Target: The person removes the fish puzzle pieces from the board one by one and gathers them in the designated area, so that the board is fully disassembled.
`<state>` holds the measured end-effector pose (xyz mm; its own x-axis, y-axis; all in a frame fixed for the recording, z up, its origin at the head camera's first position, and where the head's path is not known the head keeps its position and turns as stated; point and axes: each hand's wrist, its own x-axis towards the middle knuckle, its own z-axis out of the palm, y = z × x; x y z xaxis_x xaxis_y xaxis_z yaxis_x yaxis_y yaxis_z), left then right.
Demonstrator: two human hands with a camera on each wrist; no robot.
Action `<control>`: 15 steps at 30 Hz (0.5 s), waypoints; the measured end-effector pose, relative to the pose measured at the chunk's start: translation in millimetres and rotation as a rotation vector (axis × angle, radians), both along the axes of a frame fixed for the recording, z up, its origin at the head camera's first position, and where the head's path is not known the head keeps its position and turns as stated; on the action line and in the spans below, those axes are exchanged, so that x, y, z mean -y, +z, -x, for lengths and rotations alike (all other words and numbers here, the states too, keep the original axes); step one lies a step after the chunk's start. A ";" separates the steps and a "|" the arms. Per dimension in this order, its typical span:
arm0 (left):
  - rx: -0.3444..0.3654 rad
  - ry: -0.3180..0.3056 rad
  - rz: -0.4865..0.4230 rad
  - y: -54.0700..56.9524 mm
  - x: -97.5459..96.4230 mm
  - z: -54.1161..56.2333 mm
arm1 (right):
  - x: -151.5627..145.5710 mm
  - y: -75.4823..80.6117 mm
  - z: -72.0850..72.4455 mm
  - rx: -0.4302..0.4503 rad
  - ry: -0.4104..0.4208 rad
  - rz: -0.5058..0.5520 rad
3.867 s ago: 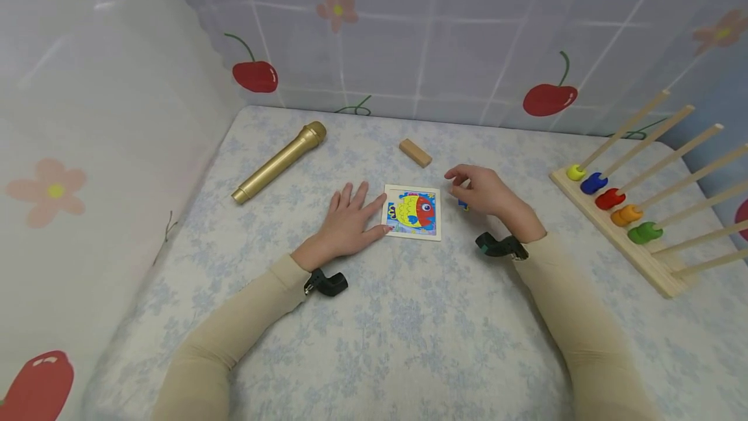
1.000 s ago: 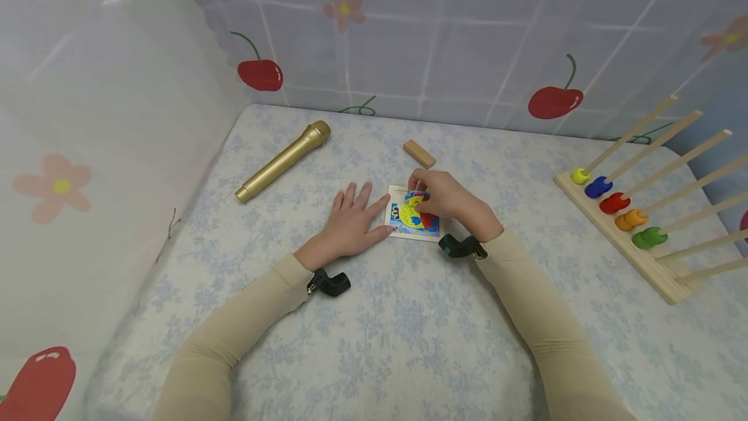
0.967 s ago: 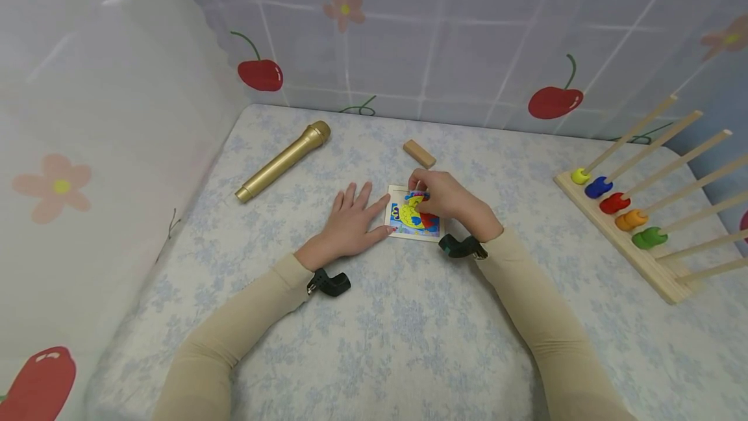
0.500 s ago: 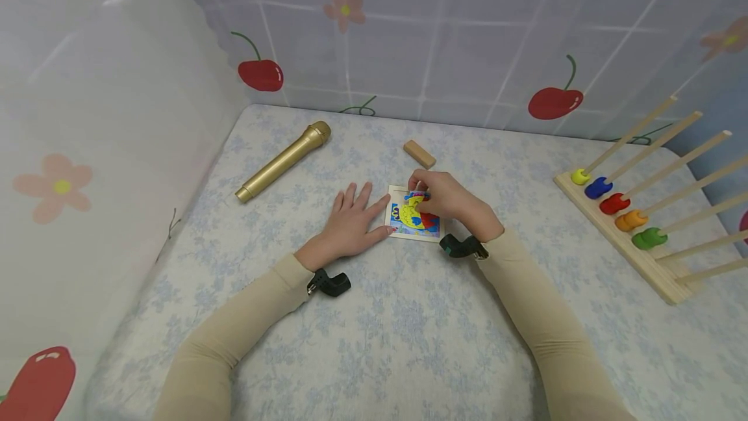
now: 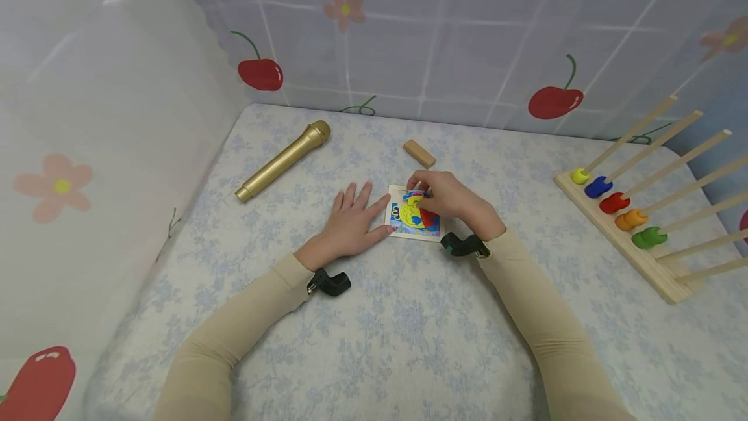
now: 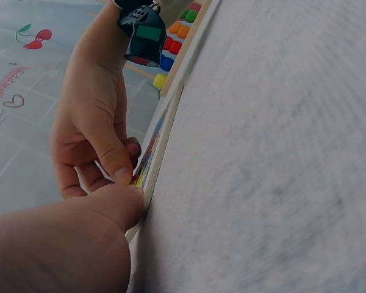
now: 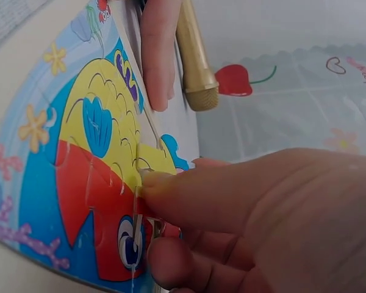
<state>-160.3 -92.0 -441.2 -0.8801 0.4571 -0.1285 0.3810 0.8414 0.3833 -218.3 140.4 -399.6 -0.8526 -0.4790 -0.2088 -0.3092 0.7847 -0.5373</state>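
Note:
A fish jigsaw puzzle [image 5: 409, 219] lies flat in a pale wooden frame [image 5: 411, 237] at mid-table. My left hand [image 5: 347, 226] rests palm down with fingers spread, forefinger and thumb touching the frame's left side. Over the puzzle's upper right, my right hand [image 5: 452, 197] pinches a puzzle piece [image 7: 155, 160] between thumb and fingers. In the right wrist view that piece is yellow with blue, tilted up from the surrounding pieces; my fingers hide part of it. The left wrist view has the puzzle almost edge-on, with the right hand [image 6: 88, 122] beyond the left thumb.
A golden microphone [image 5: 283, 161] lies at the back left. A small wooden block [image 5: 419, 154] sits behind the puzzle. On the right stands a wooden bead rack [image 5: 619, 239] with upright pegs and coloured beads. Printed curtains hang behind and at the left.
Since the oldest frame, my right hand has moved left from beside the puzzle to above it, and the blue piece beside the puzzle is gone from there. Over the last second both hands barely shift.

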 end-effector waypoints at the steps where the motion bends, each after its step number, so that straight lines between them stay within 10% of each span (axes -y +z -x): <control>1: 0.000 0.000 0.000 0.0 -0.1 0.1 | -0.2 0.1 0.0 0.002 -0.001 0.003; 15: -0.010 0.002 -0.004 -0.6 -0.4 -0.3 | -1.2 3.5 1.0 0.023 -0.018 0.059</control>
